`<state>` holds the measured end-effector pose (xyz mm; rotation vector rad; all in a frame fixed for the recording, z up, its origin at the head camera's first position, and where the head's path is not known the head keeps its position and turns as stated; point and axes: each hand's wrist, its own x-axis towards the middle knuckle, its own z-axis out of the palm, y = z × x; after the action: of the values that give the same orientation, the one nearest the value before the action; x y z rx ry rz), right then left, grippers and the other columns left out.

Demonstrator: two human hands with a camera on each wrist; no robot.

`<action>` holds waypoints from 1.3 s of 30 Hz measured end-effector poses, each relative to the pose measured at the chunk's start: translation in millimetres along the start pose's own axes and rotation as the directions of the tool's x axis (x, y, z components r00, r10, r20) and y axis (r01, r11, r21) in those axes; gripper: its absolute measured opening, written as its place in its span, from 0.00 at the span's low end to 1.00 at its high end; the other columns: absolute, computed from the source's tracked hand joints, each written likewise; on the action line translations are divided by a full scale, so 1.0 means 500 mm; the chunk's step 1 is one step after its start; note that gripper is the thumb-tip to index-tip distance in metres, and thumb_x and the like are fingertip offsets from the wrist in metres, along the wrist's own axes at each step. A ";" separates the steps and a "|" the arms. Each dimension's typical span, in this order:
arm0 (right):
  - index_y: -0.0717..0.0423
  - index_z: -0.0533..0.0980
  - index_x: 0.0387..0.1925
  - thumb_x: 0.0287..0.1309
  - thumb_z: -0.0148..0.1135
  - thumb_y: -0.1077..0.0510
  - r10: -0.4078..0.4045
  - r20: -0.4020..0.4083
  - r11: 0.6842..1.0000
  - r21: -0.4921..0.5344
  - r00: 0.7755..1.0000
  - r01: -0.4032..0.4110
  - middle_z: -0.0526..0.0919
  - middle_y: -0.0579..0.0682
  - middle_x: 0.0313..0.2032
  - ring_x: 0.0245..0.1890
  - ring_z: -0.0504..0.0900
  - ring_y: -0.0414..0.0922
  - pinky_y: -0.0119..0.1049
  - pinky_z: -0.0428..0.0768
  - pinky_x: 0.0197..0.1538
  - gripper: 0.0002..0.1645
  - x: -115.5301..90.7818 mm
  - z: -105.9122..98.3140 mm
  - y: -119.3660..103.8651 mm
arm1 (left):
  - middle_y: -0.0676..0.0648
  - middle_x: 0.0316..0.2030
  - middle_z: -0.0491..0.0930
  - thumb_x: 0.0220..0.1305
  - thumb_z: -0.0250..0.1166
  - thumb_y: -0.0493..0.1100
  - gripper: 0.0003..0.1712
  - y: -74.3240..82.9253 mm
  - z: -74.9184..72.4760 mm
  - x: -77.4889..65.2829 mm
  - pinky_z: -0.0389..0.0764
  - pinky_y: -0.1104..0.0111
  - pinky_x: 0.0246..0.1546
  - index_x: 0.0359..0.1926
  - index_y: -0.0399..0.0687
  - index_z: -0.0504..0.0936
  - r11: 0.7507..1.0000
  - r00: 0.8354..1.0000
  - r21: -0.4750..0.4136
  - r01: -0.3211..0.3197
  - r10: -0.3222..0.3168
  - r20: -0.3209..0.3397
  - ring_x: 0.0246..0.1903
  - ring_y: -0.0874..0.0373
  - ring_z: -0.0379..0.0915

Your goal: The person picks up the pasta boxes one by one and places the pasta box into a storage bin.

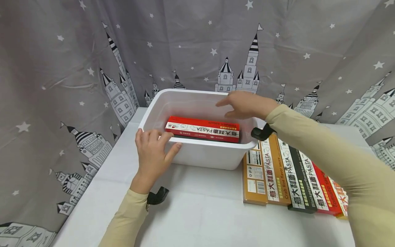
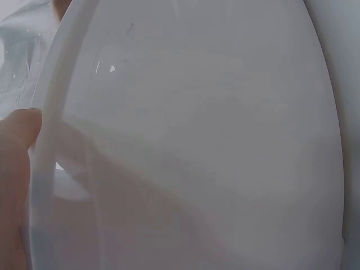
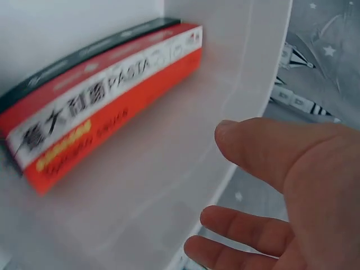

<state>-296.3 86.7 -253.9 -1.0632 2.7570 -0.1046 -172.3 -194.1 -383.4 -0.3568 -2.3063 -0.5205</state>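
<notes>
A white plastic bin [image 1: 203, 154] stands upright, holding a red tomato-sauce pasta box [image 1: 202, 129] on its floor. Along that box's near side shows a dark pasta box [image 3: 90, 56], mostly hidden in the head view. My left hand [image 1: 154, 151] rests on the bin's near left rim, its thumb lying against the rim in the left wrist view. Over the far right part of the bin, my right hand [image 1: 243, 104] holds nothing, with fingers spread and slightly bent. The right wrist view has its thumb [image 3: 253, 146] apart from the red box.
To the right of the bin lies a row of pasta boxes: brown crab-roe ones [image 1: 274, 171], black-pepper ones [image 1: 297, 178], red tomato ones [image 1: 327, 192]. They sit on a white tabletop [image 1: 197, 206]. A grey castle-print curtain [image 1: 191, 41] hangs behind.
</notes>
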 end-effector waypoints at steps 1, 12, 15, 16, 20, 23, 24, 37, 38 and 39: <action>0.53 0.74 0.68 0.64 0.67 0.56 0.004 -0.012 1.000 -0.019 1.000 -0.004 0.81 0.60 0.61 0.61 0.80 0.58 0.54 0.78 0.63 0.31 -0.015 -0.005 0.008 | 0.34 0.37 0.76 0.72 0.38 0.77 0.47 0.000 0.000 0.000 0.51 0.28 0.67 0.43 0.40 0.83 1.000 1.000 0.001 0.001 -0.001 0.002 0.46 0.34 0.68; 0.53 0.76 0.66 0.62 0.68 0.56 0.090 -0.131 0.993 -0.063 0.987 -0.098 0.82 0.65 0.55 0.52 0.82 0.60 0.57 0.82 0.54 0.30 -0.174 -0.016 0.093 | 0.34 0.37 0.76 0.72 0.39 0.77 0.47 0.004 0.008 0.000 0.51 0.28 0.67 0.43 0.39 0.83 1.000 1.000 -0.017 0.008 -0.008 -0.001 0.46 0.34 0.67; 0.54 0.76 0.66 0.62 0.68 0.55 0.125 -0.149 0.989 -0.056 0.981 -0.135 0.81 0.65 0.55 0.52 0.81 0.60 0.59 0.81 0.53 0.31 -0.223 0.001 0.125 | 0.34 0.37 0.76 0.72 0.39 0.76 0.47 0.007 0.009 0.000 0.51 0.28 0.66 0.43 0.40 0.83 1.000 1.000 -0.018 0.006 -0.006 0.000 0.46 0.34 0.68; 0.54 0.75 0.67 0.62 0.68 0.54 0.147 -0.147 0.986 -0.054 0.978 -0.156 0.81 0.66 0.56 0.52 0.81 0.60 0.59 0.81 0.53 0.32 -0.238 0.007 0.135 | 0.34 0.37 0.76 0.72 0.39 0.77 0.47 0.007 0.009 0.000 0.51 0.28 0.67 0.43 0.40 0.83 1.000 1.000 -0.017 0.006 -0.006 0.002 0.46 0.34 0.68; 0.55 0.74 0.68 0.62 0.69 0.54 0.208 -0.139 0.974 -0.057 0.968 -0.217 0.79 0.68 0.58 0.56 0.79 0.64 0.63 0.79 0.56 0.34 -0.290 0.032 0.175 | 0.34 0.38 0.76 0.72 0.37 0.77 0.48 0.004 0.007 0.000 0.51 0.28 0.67 0.43 0.39 0.83 1.000 1.000 -0.007 0.009 -0.009 0.009 0.47 0.33 0.68; 0.57 0.73 0.68 0.60 0.71 0.54 0.256 -0.131 0.964 -0.046 0.958 -0.264 0.79 0.69 0.58 0.56 0.78 0.66 0.65 0.79 0.55 0.35 -0.328 0.056 0.202 | 0.34 0.38 0.76 0.72 0.37 0.77 0.48 0.002 0.007 0.000 0.51 0.29 0.67 0.43 0.39 0.83 1.000 1.000 -0.006 0.012 -0.012 0.006 0.47 0.33 0.68; 0.58 0.73 0.68 0.60 0.71 0.54 0.268 -0.132 0.961 -0.036 0.954 -0.275 0.80 0.69 0.58 0.56 0.78 0.66 0.65 0.79 0.54 0.35 -0.343 0.066 0.211 | 0.34 0.38 0.76 0.72 0.37 0.77 0.47 0.002 0.009 0.000 0.51 0.29 0.67 0.43 0.40 0.83 1.000 1.000 -0.010 0.013 -0.012 0.004 0.47 0.34 0.68; 0.69 0.67 0.68 0.57 0.71 0.54 0.503 -0.069 0.864 0.071 0.862 -0.499 0.69 0.84 0.57 0.50 0.73 0.77 0.63 0.85 0.42 0.42 -0.506 0.212 0.263 | 0.34 0.38 0.76 0.71 0.48 0.70 0.38 0.004 0.005 0.001 0.50 0.28 0.68 0.43 0.39 0.83 1.000 1.000 -0.008 0.011 -0.011 0.013 0.48 0.33 0.68; 0.70 0.67 0.67 0.57 0.71 0.54 0.513 -0.068 0.858 0.082 0.856 -0.507 0.69 0.84 0.56 0.49 0.72 0.78 0.63 0.85 0.41 0.42 -0.515 0.223 0.265 | 0.34 0.38 0.76 0.70 0.52 0.67 0.35 0.004 0.004 0.001 0.50 0.28 0.68 0.43 0.39 0.83 1.000 1.000 -0.008 0.011 -0.010 0.013 0.48 0.33 0.68; 0.71 0.67 0.67 0.58 0.71 0.53 0.525 -0.062 0.850 0.093 0.849 -0.519 0.67 0.85 0.57 0.49 0.72 0.78 0.63 0.85 0.41 0.42 -0.524 0.233 0.266 | 0.34 0.38 0.76 0.68 0.55 0.64 0.31 0.003 0.004 0.001 0.50 0.28 0.68 0.43 0.39 0.83 1.000 1.000 -0.009 0.010 -0.010 0.013 0.48 0.33 0.68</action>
<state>-170.6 361.2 -347.4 -0.2610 2.9813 -0.1730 -173.2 -191.6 -383.8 -0.3543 -2.3197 -0.5355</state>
